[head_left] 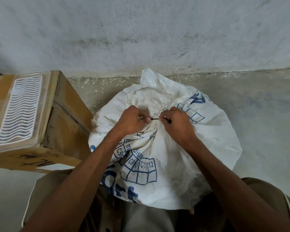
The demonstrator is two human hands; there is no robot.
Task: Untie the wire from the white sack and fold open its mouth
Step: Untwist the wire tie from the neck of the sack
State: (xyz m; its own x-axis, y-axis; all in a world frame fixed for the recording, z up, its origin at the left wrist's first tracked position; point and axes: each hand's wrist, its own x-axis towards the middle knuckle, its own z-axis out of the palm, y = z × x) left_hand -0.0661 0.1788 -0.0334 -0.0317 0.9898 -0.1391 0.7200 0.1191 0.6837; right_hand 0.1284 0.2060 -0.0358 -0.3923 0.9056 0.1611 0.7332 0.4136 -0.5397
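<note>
Head view, left hand (130, 120) and right hand (175, 122) both pinching the thin black wire (155, 119) at the gathered neck of the white sack (166, 158), sack sitting on a concrete floor (261, 111) against a pale wall (141, 30), cardboard box (64, 118) standing beside it.

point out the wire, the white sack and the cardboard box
wire (155, 119), head view, black stretch between the hands
white sack (171, 158), head view, front cloth
cardboard box (69, 131), head view, side panel
</note>
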